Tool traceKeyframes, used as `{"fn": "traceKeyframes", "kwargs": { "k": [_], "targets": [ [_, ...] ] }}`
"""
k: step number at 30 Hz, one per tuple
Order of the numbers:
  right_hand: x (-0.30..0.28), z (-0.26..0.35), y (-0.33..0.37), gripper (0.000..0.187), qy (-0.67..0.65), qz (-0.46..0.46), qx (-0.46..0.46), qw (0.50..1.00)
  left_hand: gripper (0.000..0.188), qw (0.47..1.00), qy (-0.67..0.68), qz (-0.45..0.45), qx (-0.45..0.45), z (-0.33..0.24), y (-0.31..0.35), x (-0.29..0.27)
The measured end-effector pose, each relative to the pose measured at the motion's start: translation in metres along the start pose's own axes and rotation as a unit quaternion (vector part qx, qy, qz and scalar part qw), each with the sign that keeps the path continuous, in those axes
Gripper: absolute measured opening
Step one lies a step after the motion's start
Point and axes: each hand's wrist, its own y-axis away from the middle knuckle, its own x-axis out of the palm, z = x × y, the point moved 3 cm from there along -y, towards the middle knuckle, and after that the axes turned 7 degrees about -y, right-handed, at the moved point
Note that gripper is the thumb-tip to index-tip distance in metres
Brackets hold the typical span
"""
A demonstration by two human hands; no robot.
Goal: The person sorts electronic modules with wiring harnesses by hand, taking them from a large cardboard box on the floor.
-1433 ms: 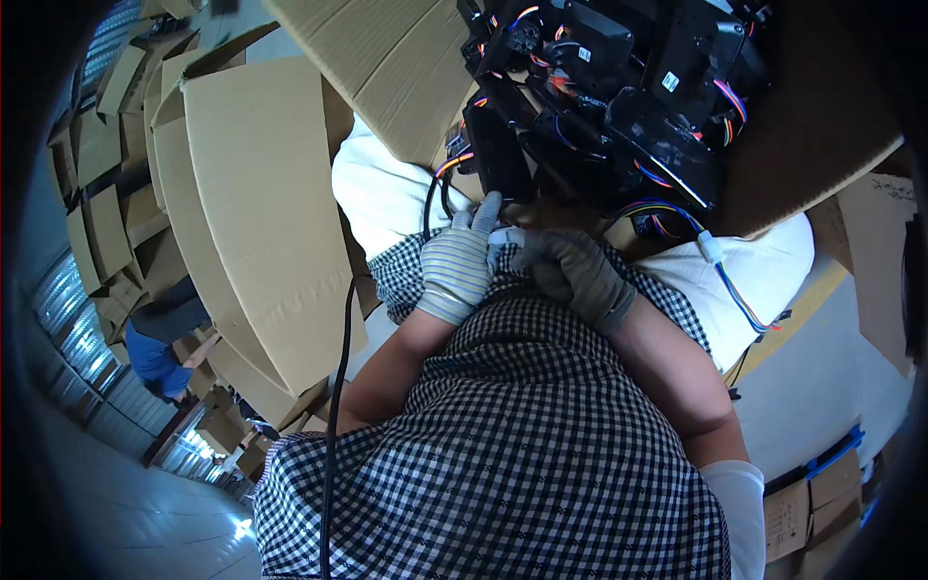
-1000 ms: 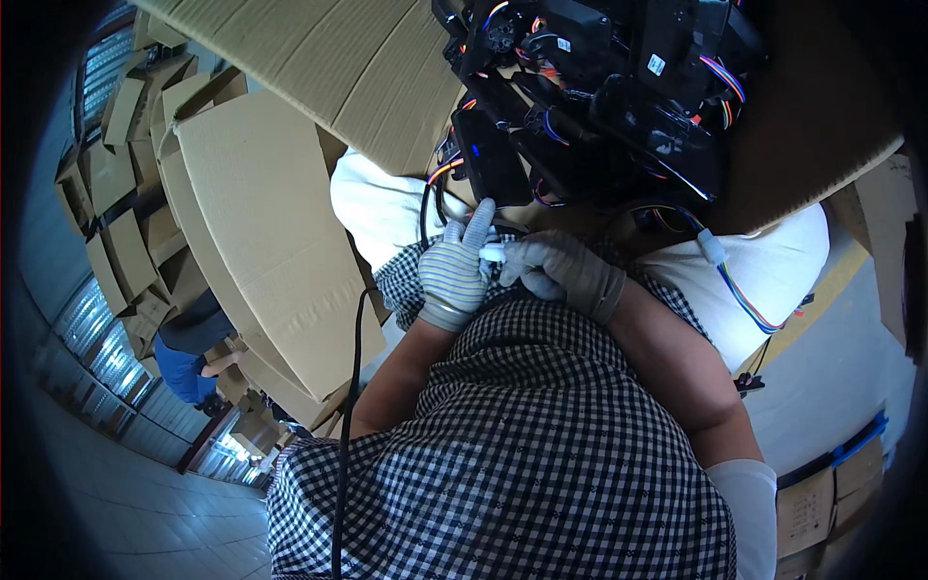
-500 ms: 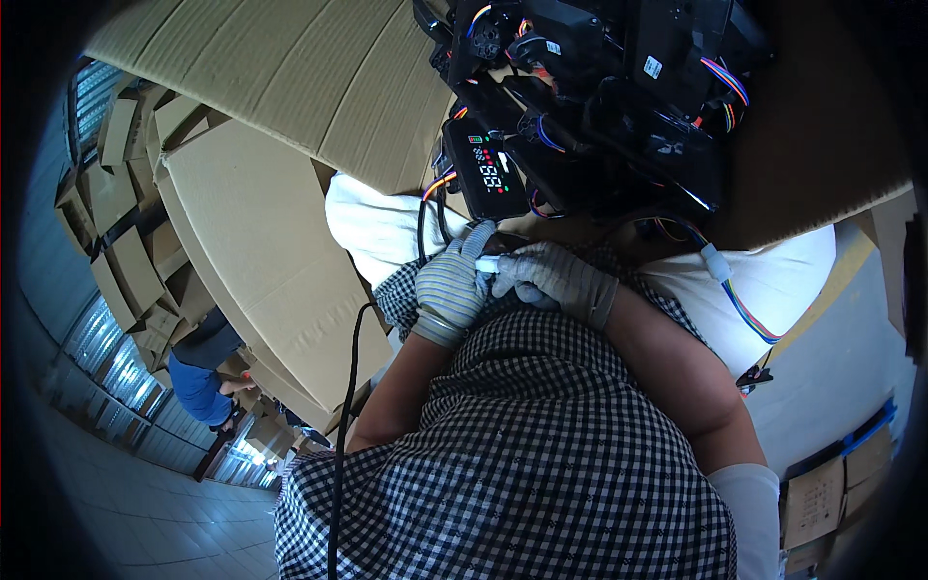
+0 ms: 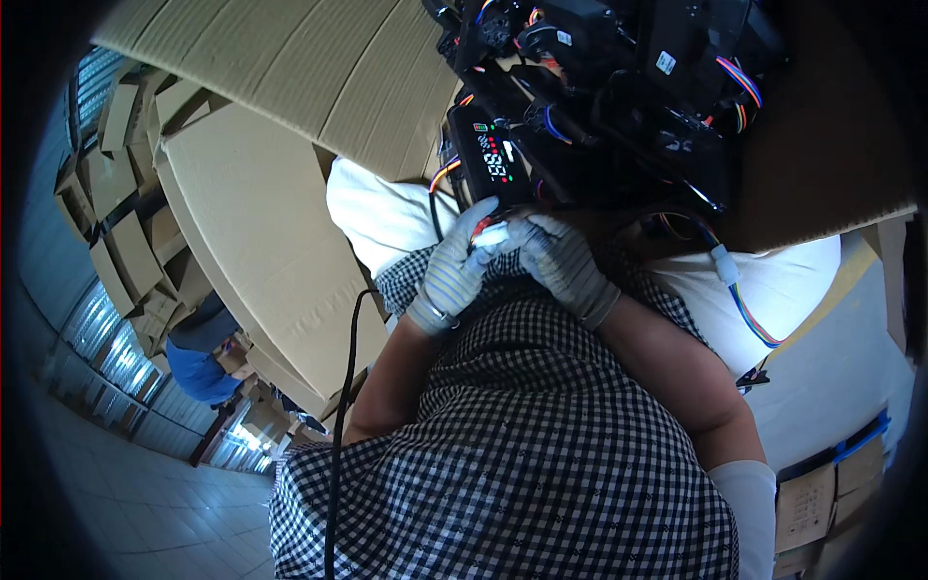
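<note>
My gloved left hand (image 4: 449,274) is closed on a small white connector (image 4: 493,234) with red wire beside it, just below a black display panel (image 4: 485,188). The fingers of my gloved right hand (image 4: 564,266) are bent and closed at the connector's other side; what they pinch is partly hidden. Lit digits and coloured dots glow on the panel's face. Striped coloured wires (image 4: 445,174) run along its left side, above a black cable.
An open cardboard box (image 4: 358,87) holds several black plastic units (image 4: 667,116) with coloured wires. Another white connector (image 4: 724,261) joins a cable over my right leg. A black cord (image 4: 349,387) hangs along my left. A person in blue (image 4: 198,372) bends among cartons at far left.
Both hands have shifted slightly, and red wire now shows between the left fingers. The right hand has turned, its fingers pointing more upward. The person in blue has bent lower.
</note>
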Motion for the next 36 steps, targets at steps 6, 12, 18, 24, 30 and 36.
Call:
{"fn": "traceKeyframes", "kwargs": {
  "k": [6, 12, 18, 24, 30, 36],
  "targets": [
    [-0.006, 0.012, -0.006, 0.029, 0.084, -0.119, -0.264, 0.953, 0.042, 0.945, 0.289, -0.047, -0.148, -0.01, 0.0, -0.01],
    [0.011, 0.028, 0.002, 0.029, 0.021, -0.032, -0.043, 0.998, 0.042, 0.961, 0.236, -0.052, -0.132, -0.007, 0.003, -0.005],
    [0.001, 0.027, -0.003, 0.025, 0.267, -0.01, -0.134, 0.954, 0.038, 0.975, 0.193, -0.024, -0.106, -0.003, -0.002, -0.006],
    [0.008, 0.044, 0.005, 0.025, 0.453, 0.028, -0.185, 0.872, 0.035, 0.981, 0.159, -0.013, -0.112, 0.002, -0.002, -0.008],
    [-0.001, 0.033, 0.0, 0.024, 0.519, 0.201, -0.035, 0.83, 0.056, 0.984, -0.173, 0.038, 0.013, -0.004, 0.002, -0.007],
    [0.009, 0.045, 0.003, 0.023, 0.461, 0.154, -0.125, 0.865, 0.049, 0.995, -0.101, 0.011, -0.007, -0.007, 0.0, -0.012]
  ]
}}
